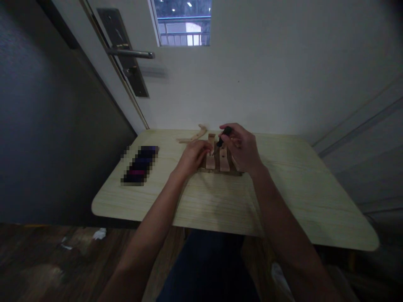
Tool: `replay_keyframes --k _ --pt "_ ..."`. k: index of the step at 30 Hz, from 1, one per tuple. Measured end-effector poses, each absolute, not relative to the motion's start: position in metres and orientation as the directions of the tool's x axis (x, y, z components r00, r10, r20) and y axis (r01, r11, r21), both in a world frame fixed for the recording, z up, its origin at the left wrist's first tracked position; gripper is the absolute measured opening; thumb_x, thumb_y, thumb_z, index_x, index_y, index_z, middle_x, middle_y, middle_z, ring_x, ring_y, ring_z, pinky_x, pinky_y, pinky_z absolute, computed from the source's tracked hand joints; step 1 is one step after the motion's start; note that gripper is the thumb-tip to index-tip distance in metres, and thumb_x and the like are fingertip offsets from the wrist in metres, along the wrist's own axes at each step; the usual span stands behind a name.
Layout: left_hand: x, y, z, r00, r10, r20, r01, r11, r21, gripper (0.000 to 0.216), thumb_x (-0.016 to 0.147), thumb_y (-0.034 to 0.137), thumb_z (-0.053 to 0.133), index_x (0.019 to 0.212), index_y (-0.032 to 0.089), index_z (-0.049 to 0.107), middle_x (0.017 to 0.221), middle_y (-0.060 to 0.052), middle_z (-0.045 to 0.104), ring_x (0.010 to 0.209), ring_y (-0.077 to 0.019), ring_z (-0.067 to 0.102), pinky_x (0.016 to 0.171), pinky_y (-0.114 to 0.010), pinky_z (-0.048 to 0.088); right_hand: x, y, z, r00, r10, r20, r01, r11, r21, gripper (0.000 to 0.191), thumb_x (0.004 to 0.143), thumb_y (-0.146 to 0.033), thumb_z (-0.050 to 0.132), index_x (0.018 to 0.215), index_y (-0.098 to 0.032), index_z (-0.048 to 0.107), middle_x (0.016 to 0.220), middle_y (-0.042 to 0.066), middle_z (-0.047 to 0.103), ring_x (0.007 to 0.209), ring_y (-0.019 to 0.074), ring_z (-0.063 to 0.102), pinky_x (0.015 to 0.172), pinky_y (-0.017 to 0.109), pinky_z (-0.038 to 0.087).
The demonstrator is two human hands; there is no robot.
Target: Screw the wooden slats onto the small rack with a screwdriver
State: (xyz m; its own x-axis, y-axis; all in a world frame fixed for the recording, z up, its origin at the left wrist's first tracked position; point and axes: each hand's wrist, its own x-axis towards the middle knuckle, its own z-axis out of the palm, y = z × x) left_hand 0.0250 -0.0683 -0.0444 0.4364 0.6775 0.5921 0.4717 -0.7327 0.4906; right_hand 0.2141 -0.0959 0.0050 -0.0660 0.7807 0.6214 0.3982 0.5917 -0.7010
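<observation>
A dark wooden board (pixel 231 172) lies on the table with pale wooden hook-shaped pieces on it. My right hand (pixel 244 147) is closed around the black handle of a screwdriver (pixel 224 137), whose thin shaft slants down and left to the left hook-shaped piece (pixel 210 162). Just beside that tip, the fingers of my left hand (pixel 193 156) are pinched together; whatever they hold is too small to make out. The hook-shaped piece to its right (pixel 224 161) shows a small dark spot on its face. My right hand partly covers the board's right end.
A loose curved wooden piece (pixel 199 134) lies behind my left hand, beside a thin wooden strip (pixel 184 141). At the left of the pale table (pixel 283 201) is a blurred-out dark flat object (pixel 140 165). A white door with a metal handle (pixel 132 53) stands behind the table.
</observation>
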Motion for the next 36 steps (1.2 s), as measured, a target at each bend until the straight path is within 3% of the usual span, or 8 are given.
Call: replay_keyframes --k 8,20,36 --pt "0.0243 -0.0652 -0.0486 0.483 0.648 0.589 0.466 -0.760 0.454 0.010 0.092 0.020 0.053 0.092 0.018 0.063 0.094 -0.008 0.070 0.093 -0.0231 0.062 0.085 -0.039 0.049 0.2129 -0.0954 0.0058 -0.072 0.760 0.646 0.397 0.616 -0.681 0.020 0.088 -0.034 0.062 0.103 -0.021 0.065 0.084 0.002 0.066 0.069 0.0122 0.064 0.058 0.022 0.052" --pt "0.0249 -0.0648 -0.0502 0.412 0.719 0.560 0.412 -0.695 0.589 0.007 0.087 0.020 0.062 0.086 0.018 0.070 0.089 -0.008 0.073 0.085 -0.0229 0.065 0.078 -0.037 0.050 0.2147 -0.0934 0.0044 -0.055 0.767 0.639 0.372 0.610 -0.700 0.023 0.088 -0.040 0.061 0.103 -0.023 0.064 0.088 0.002 0.066 0.074 0.0134 0.067 0.061 0.024 0.054" --pt "0.0214 -0.0649 -0.0492 0.412 0.742 0.529 0.453 -0.670 0.588 0.005 0.085 0.018 0.067 0.081 0.016 0.068 0.081 -0.005 0.072 0.077 -0.0191 0.067 0.072 -0.030 0.050 0.2158 -0.0910 0.0022 -0.050 0.774 0.632 0.357 0.604 -0.712 0.025 0.088 -0.042 0.062 0.104 -0.023 0.065 0.088 0.002 0.066 0.074 0.0131 0.067 0.061 0.023 0.055"
